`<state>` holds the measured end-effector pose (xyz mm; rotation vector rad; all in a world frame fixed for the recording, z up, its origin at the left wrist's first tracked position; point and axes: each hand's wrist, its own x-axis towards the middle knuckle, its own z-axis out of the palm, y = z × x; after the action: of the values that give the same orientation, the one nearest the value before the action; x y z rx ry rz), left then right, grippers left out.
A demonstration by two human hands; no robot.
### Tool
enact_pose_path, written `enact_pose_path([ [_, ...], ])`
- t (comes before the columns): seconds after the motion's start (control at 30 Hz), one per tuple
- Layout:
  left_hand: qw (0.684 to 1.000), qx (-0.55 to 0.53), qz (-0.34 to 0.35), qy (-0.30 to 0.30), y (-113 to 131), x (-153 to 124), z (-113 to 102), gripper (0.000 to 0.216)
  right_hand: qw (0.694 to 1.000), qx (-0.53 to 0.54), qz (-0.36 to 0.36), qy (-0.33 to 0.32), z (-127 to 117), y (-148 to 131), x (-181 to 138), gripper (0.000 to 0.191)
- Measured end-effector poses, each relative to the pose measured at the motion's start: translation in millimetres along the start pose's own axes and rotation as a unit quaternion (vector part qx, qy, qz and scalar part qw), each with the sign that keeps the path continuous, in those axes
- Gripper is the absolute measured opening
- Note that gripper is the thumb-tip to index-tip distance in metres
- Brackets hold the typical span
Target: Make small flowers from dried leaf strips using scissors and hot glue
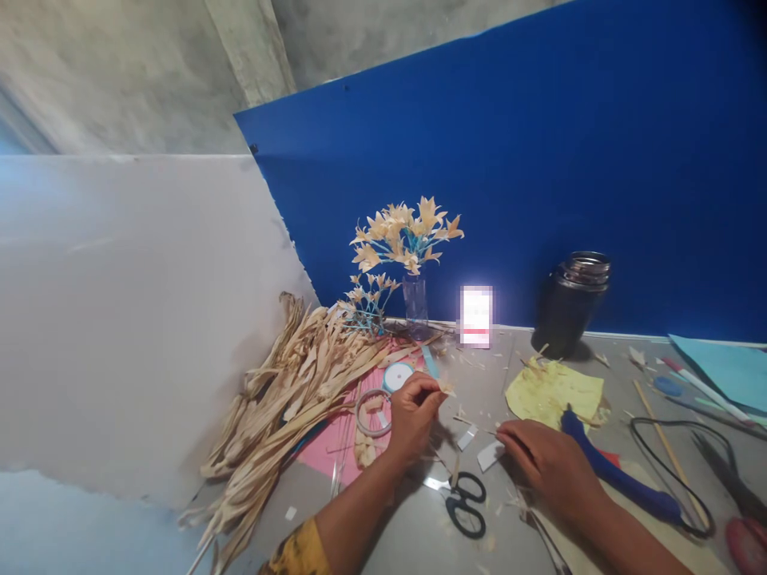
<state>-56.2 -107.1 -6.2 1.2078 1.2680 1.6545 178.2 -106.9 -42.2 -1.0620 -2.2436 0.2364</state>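
Our left hand [413, 411] is pinched shut on a small husk petal [446, 388], just above the grey table [416, 539] and near the blue ribbon spool [396, 375]. Our right hand [542, 459] lies knuckles-up to its right, fingertips by a white paper scrap [488, 456]; we cannot tell whether it grips anything. Black scissors [464, 505] lie nearer, between both hands. Dried husks [288, 399] sprawl left. Husk flowers [404, 235] stand in a glass vase [415, 307] far back.
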Motion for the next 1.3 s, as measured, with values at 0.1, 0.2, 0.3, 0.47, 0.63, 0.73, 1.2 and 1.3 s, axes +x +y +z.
enact_pose_path([
  [0.1,0.999,-0.011,-0.05,-0.013,-3,1,1,0.014,1.0,0.001,-0.002,-0.005,0,0,-1,0.033],
  [0.2,0.995,-0.025,-0.09,-0.031,-5,1,2,0.016,1.0,0.011,0.004,-0.014,-3,-2,-1,0.033],
  [0.3,0.991,-0.046,-0.121,-0.047,-6,0,2,0.018,1.0,0.023,0.013,-0.011,-5,-2,-1,0.033],
  [0.47,0.986,-0.061,-0.142,-0.057,-5,-2,4,0.024,1.0,0.027,0.014,-0.005,-4,-2,0,0.032],
  [0.63,0.978,-0.081,-0.165,-0.1,-3,-7,7,0.026,0.999,0.029,0.028,-0.021,-3,-4,0,0.032],
  [0.73,0.979,-0.076,-0.152,-0.11,-5,-9,7,0.024,0.999,0.031,0.025,-0.03,-4,-5,0,0.032],
  [1.2,0.97,-0.115,-0.205,-0.059,23,-10,2,0.033,0.997,0.031,0.053,0.043,1,-8,4,0.05],
  [1.3,0.968,-0.114,-0.213,-0.071,33,-9,-3,0.034,0.998,0.034,0.04,0.044,6,-9,3,0.05],
])
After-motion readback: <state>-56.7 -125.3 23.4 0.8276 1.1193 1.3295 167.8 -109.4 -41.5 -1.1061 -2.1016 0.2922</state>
